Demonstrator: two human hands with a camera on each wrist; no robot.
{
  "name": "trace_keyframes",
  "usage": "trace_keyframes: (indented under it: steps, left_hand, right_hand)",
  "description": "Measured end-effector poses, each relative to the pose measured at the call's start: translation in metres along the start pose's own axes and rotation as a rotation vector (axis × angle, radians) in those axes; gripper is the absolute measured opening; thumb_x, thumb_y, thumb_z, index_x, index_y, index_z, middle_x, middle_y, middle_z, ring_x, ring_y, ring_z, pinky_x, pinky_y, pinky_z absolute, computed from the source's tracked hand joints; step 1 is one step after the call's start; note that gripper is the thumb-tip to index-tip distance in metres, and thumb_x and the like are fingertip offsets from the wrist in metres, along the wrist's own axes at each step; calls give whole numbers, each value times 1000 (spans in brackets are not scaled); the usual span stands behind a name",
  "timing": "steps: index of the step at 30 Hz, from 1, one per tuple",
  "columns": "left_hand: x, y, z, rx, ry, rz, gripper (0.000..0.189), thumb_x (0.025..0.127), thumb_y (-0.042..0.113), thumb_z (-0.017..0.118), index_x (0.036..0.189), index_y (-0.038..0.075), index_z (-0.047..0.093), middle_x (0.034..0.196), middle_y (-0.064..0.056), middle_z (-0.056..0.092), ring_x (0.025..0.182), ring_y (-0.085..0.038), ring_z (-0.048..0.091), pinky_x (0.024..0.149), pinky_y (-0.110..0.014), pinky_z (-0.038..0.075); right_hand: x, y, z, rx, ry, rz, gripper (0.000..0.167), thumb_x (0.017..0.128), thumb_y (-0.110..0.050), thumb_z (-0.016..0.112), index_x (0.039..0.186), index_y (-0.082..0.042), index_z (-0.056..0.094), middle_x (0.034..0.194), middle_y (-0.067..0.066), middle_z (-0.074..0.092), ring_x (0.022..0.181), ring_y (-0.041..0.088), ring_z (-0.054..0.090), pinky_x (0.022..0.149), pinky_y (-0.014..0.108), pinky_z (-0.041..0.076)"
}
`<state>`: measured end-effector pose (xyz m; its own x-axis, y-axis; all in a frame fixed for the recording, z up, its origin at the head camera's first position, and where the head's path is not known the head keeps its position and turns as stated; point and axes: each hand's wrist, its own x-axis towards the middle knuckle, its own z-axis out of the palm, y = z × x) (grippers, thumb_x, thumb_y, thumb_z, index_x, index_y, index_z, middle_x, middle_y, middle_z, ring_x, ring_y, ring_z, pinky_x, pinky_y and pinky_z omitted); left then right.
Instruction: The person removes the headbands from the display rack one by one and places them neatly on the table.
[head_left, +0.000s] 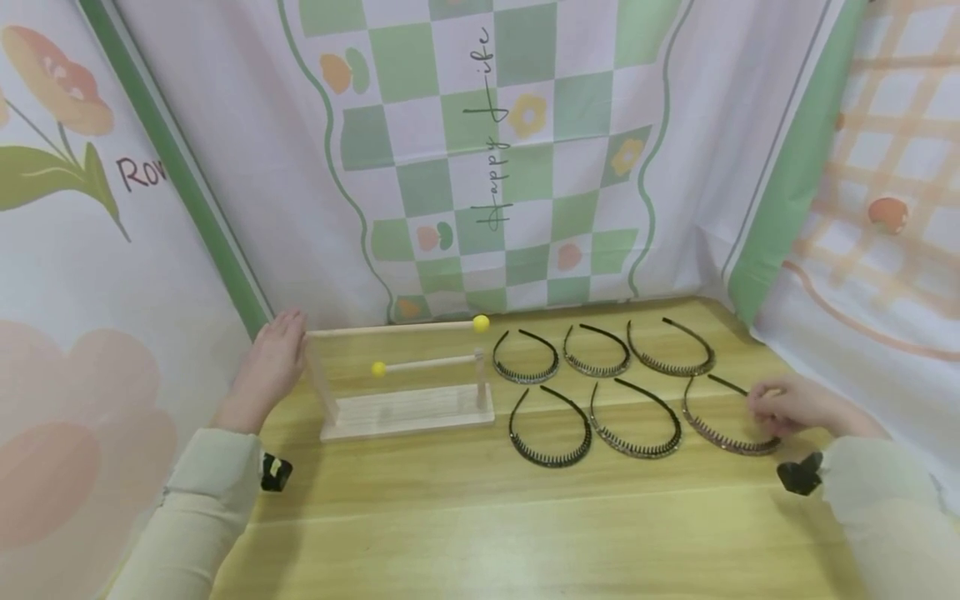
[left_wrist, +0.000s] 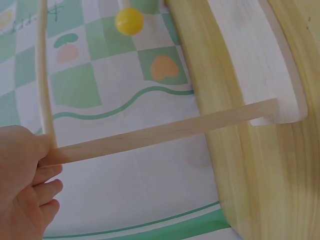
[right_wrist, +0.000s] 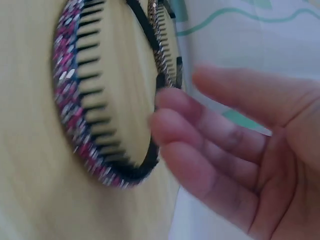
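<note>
My left hand (head_left: 272,362) grips the top corner of a wooden display stand (head_left: 408,414), where the upright post (left_wrist: 165,132) meets the upper rod; the left wrist view shows thumb and fingers round that corner. The stand has two horizontal rods, each ending in a yellow ball (head_left: 481,324). On the right, my right hand (head_left: 787,406) is over one side of a toothed headband (right_wrist: 70,100) with pink and silver glitter, which lies on the table. In the right wrist view the thumb stands apart from the loosely bent fingers, whose tips overlap the headband's black end.
Several other black toothed headbands (head_left: 550,461) lie in two rows on the wooden table (head_left: 480,533), between the stand and my right hand. Printed curtains (head_left: 517,167) hang behind the table and at both sides.
</note>
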<state>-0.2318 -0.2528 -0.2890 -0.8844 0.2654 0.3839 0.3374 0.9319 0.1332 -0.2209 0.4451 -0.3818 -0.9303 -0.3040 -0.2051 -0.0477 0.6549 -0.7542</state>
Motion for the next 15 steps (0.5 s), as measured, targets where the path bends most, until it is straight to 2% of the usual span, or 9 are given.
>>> trace_keyframes:
  steps: [3,8,12,15]
  left_hand:
    - [2,1,-3,-20,-5,9,39,98,5,37,130,-16,33,135,-36,30,126,-49,24,108,-55,14]
    - [10,4,-9,-30,16,29,39,96,3,40,128,-18,33,132,-38,32,124,-50,26,107,-55,16]
    - [19,10,-17,-16,-48,-5,44,99,10,37,134,-16,28,136,-36,28,128,-48,23,110,-52,10]
    - [27,16,-21,-23,-94,-20,47,101,16,34,137,-13,25,140,-33,25,130,-45,20,110,-51,9]
  right_hand:
    - [8,-12,-3,-37,105,12,28,91,-7,53,105,17,48,78,14,61,62,25,61,59,37,57]
    - [24,-39,-8,-114,207,-31,37,93,-9,51,112,21,43,81,17,63,63,28,63,58,36,57]
    - [37,-70,-9,-180,274,-95,36,94,-10,49,112,20,44,83,21,61,66,27,62,58,35,57]
    - [46,-95,-10,-239,318,-118,38,95,-16,49,114,17,45,92,29,59,69,25,61,59,35,57]
